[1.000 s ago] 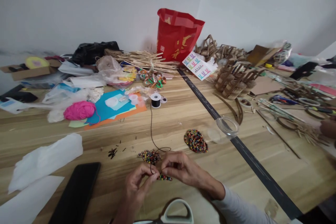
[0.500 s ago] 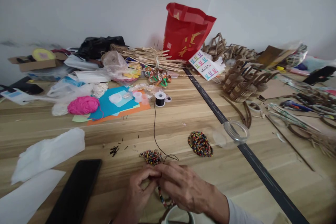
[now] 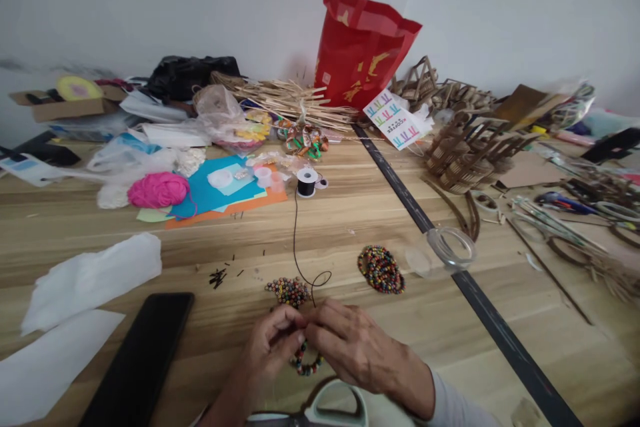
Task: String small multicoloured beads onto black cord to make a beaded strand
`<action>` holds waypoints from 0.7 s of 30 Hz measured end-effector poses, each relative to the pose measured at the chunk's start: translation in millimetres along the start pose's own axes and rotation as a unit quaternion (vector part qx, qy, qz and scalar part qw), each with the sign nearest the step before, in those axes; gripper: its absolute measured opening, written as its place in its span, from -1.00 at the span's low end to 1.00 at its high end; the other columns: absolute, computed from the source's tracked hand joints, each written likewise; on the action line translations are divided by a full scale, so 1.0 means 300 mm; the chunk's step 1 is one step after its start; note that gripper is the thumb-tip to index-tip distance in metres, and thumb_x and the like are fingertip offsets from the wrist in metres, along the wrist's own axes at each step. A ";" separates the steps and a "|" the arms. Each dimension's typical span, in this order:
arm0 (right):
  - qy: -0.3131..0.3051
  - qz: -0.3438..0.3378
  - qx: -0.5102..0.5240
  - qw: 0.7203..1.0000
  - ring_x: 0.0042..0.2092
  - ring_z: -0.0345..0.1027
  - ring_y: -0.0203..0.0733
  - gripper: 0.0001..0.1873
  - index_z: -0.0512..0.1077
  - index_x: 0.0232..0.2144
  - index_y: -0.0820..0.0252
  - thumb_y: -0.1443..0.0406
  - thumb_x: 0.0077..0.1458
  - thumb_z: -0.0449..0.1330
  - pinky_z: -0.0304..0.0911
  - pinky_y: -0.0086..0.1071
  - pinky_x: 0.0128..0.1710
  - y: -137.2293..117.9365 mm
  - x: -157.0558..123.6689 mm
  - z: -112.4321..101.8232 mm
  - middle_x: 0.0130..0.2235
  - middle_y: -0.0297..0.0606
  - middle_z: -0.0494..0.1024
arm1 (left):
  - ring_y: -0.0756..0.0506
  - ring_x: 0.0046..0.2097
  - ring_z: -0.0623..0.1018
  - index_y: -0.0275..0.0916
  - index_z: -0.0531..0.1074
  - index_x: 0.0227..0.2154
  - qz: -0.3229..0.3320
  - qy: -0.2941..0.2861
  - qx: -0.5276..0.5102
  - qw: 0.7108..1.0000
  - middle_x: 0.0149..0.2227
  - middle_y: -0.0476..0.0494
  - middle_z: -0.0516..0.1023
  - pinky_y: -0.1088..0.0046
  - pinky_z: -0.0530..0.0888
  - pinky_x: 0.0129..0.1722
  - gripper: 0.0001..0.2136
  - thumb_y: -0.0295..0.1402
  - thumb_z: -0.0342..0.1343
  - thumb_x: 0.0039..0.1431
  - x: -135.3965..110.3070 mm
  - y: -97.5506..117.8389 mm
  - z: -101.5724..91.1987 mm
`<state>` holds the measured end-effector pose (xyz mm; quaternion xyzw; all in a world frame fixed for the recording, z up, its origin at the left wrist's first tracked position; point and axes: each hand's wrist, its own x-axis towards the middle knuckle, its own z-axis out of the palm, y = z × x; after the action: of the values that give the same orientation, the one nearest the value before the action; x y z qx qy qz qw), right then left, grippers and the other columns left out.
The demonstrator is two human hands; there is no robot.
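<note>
Both hands meet at the table's near edge over a short string of colourful beads [image 3: 306,368]. My left hand [image 3: 273,343] pinches with thumb and forefinger at the top of this beaded loop. Against it, my right hand [image 3: 353,343] has its fingers pressed together at the same spot; the cord ends there are hidden. Just beyond the fingers lies a pile of loose beads [image 3: 289,291]. Black cord [image 3: 295,240] runs from a white spool [image 3: 307,183] down to the right hand. Below the hands are scissors [image 3: 336,403] with pale handles.
A coil of finished bead strings [image 3: 381,269] lies to the right, near a clear tubing roll [image 3: 453,248]. Black cord scraps [image 3: 217,277], a black phone [image 3: 143,353] and white paper [image 3: 95,280] are on the left. Pink yarn [image 3: 158,190], a red bag [image 3: 365,47] and small baskets [image 3: 465,153] stand farther back.
The hands have shifted slightly apart, and the beaded loop now hangs more visibly between them. More of the scissors shows. The view has tilted down a little.
</note>
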<state>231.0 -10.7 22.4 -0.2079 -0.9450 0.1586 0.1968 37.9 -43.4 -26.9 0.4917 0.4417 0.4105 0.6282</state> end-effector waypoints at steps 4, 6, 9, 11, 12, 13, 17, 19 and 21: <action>0.010 0.009 0.031 0.999 -0.14 0.32 -0.17 -0.76 0.31 -0.05 0.29 0.44 0.28 -0.05 0.33 -0.36 -0.18 0.003 -0.002 -0.009 -0.17 -0.11 0.46 | 0.01 -0.48 0.40 -0.28 0.41 -0.45 -0.055 -0.016 -0.056 0.997 -0.52 -0.01 0.41 0.56 0.37 -0.49 -0.72 -0.13 0.21 0.05 0.001 0.028 0.009; 0.013 0.028 0.045 0.999 -0.12 0.33 -0.18 -0.75 0.31 -0.02 0.25 0.42 0.29 -0.04 0.34 -0.37 -0.17 0.002 -0.004 -0.014 -0.15 -0.13 0.47 | 0.01 -0.50 0.38 -0.29 0.41 -0.47 -0.066 -0.011 -0.059 0.996 -0.55 0.00 0.39 0.55 0.37 -0.50 -0.68 -0.10 0.25 -0.01 0.003 0.047 0.019; 0.005 0.052 0.063 0.997 -0.09 0.33 -0.20 -0.75 0.32 -0.02 0.20 0.39 0.31 -0.04 0.33 -0.36 -0.15 -0.002 -0.008 -0.019 -0.12 -0.14 0.46 | 0.02 -0.52 0.35 -0.29 0.42 -0.49 -0.075 -0.008 -0.064 0.995 -0.57 0.01 0.37 0.54 0.36 -0.51 -0.66 -0.08 0.28 -0.07 0.004 0.065 0.029; -0.001 0.056 0.078 0.995 -0.06 0.32 -0.20 -0.76 0.31 -0.02 0.21 0.39 0.31 -0.04 0.32 -0.34 -0.11 -0.003 -0.010 -0.020 -0.11 -0.14 0.46 | 0.02 -0.50 0.37 -0.29 0.42 -0.50 -0.073 -0.008 -0.069 0.995 -0.55 0.00 0.39 0.54 0.36 -0.50 -0.68 -0.11 0.28 -0.06 0.004 0.067 0.029; -0.001 0.055 0.084 0.995 -0.07 0.32 -0.20 -0.77 0.32 -0.04 0.22 0.39 0.31 -0.05 0.32 -0.34 -0.11 -0.003 -0.010 -0.020 -0.13 -0.14 0.46 | 0.02 -0.50 0.38 -0.29 0.42 -0.50 -0.066 -0.010 -0.069 0.995 -0.55 0.00 0.40 0.54 0.36 -0.49 -0.69 -0.12 0.28 -0.05 0.004 0.066 0.028; -0.001 0.057 0.091 0.994 -0.09 0.32 -0.21 -0.79 0.33 -0.07 0.24 0.39 0.31 -0.05 0.32 -0.34 -0.11 -0.002 -0.009 -0.020 -0.16 -0.15 0.46 | 0.01 -0.49 0.39 -0.29 0.42 -0.52 -0.054 -0.011 -0.064 0.996 -0.53 -0.02 0.42 0.53 0.37 -0.47 -0.70 -0.14 0.28 -0.05 0.005 0.063 0.026; 0.003 0.084 0.134 0.987 -0.18 0.33 -0.24 -0.80 0.36 -0.19 0.24 0.38 0.32 -0.07 0.31 -0.37 -0.15 -0.002 -0.004 -0.020 -0.25 -0.19 0.45 | -0.07 -0.38 0.49 -0.29 0.46 -0.57 0.036 0.015 0.001 0.999 -0.44 -0.12 0.52 0.46 0.44 -0.36 -0.77 -0.23 0.27 -0.02 0.009 0.046 0.016; -0.001 0.093 0.152 0.984 -0.17 0.34 -0.24 -0.81 0.35 -0.18 0.24 0.37 0.32 -0.06 0.29 -0.37 -0.13 -0.004 -0.002 -0.020 -0.24 -0.19 0.46 | -0.09 -0.34 0.52 -0.29 0.49 -0.56 0.078 0.026 0.054 0.995 -0.41 -0.15 0.55 0.45 0.46 -0.34 -0.84 -0.31 0.25 0.01 0.011 0.044 0.015; -0.006 0.101 0.158 0.982 -0.18 0.33 -0.25 -0.82 0.35 -0.18 0.23 0.38 0.32 -0.05 0.28 -0.38 -0.14 -0.008 0.001 -0.020 -0.23 -0.19 0.45 | -0.09 -0.35 0.53 -0.28 0.51 -0.57 0.120 0.039 0.107 0.986 -0.42 -0.14 0.55 0.46 0.47 -0.34 -0.88 -0.39 0.23 0.01 0.012 0.046 0.016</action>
<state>232.7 -11.3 28.5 -0.2674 -0.8832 0.3266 0.2041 42.5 -38.8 -13.2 0.5890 0.4447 0.4524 0.5007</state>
